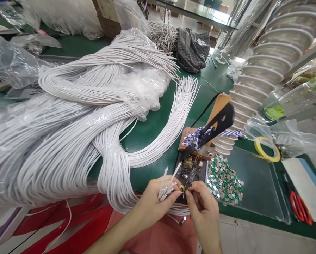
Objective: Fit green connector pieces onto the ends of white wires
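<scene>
Several white cables (166, 188) are gripped in my left hand (158, 197), their cut ends pointing up past the fingers. Close beside it, at a dark stand with a blackened tip, my right hand (201, 201) has its thumb and forefinger pinched together; what they hold is too small to make out. A soldering tool (193, 173) seems to be clamped above the hands, with a wooden piece (217, 109), a black strap (222, 121) and a blue-and-white cloth (194, 137) tied round it. Small green-and-silver connector boards (225, 178) lie heaped just right of the stand.
Large bundles of white cable (75, 141) cover the left of the green table (158, 121). A ribbed hose (266, 63) hangs at the right. Yellow tape (267, 150), red-handled scissors (300, 208) and a clear tray (260, 187) lie at the right. A dark checked cloth (192, 49) is behind.
</scene>
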Tool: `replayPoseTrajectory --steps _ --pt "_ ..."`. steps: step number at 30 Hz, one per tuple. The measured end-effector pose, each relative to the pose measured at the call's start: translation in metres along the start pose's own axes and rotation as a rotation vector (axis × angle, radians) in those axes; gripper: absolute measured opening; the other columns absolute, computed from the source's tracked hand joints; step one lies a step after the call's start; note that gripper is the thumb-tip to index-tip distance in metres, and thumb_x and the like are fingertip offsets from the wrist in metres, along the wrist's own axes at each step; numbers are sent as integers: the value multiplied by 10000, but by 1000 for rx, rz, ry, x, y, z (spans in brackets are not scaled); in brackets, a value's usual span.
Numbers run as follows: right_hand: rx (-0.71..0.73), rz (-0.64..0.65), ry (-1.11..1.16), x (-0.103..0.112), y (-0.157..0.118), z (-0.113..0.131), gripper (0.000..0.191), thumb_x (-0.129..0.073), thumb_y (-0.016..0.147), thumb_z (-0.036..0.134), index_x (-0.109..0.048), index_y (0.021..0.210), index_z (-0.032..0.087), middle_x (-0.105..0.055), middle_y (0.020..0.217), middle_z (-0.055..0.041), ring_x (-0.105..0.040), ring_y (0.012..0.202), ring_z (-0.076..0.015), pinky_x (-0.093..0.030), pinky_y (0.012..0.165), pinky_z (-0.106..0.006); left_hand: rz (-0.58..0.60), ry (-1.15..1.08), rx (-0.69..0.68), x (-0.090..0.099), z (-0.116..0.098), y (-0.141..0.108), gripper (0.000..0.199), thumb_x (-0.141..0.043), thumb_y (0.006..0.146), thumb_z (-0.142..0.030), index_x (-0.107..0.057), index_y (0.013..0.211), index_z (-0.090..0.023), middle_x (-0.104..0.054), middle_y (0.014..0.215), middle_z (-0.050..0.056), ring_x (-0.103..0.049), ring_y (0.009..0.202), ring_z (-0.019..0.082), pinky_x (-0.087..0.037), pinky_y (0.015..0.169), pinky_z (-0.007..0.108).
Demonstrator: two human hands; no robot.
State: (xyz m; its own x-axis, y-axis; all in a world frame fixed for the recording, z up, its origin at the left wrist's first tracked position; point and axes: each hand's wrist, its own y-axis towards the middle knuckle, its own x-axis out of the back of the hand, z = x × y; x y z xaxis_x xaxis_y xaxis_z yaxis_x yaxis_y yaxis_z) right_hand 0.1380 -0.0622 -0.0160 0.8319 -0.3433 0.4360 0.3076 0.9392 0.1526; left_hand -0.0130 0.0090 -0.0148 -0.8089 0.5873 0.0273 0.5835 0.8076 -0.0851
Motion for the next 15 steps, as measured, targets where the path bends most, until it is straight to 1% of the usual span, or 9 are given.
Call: replayPoseTrajectory --steps 4,6,10,15 --pt "-65 36 -8 0 -3 -4 72 -564 913 215 -615 864 206 -538 667 31 -453 501 -96 -383 462 -190 -5 -16 16 0 0 -2 149 -566 906 -220 -613 775 -166 -629 857 37 -596 775 173 -463 739 265" --pt "-82 34 -5 0 -5 -7 83 -572 906 228 -626 850 199 -538 653 29 -460 502 -99 -387 462 -191 -4 0 19 0 -2 -2 160 -553 909 -217 -607 767 -166 -628 854 39 -595 778 176 -458 732 267" --pt "-65 23 13 0 -9 -9 84 -576 900 204 -646 853 195 -551 678 22 -457 515 -96 -392 480 -191 -11 61 12 -1 -8 1 182 -536 890 -202 -577 717 -166 -618 805 38 -584 744 176 -447 704 270" --pt "-28 33 32 2 -8 -7 89 -572 902 185 -648 859 204 -574 687 23 -457 508 -96 -406 494 -194 -38 87 28 -5 -14 3 187 -524 849 -184 -528 662 -174 -605 754 34 -557 669 164 -428 642 263"
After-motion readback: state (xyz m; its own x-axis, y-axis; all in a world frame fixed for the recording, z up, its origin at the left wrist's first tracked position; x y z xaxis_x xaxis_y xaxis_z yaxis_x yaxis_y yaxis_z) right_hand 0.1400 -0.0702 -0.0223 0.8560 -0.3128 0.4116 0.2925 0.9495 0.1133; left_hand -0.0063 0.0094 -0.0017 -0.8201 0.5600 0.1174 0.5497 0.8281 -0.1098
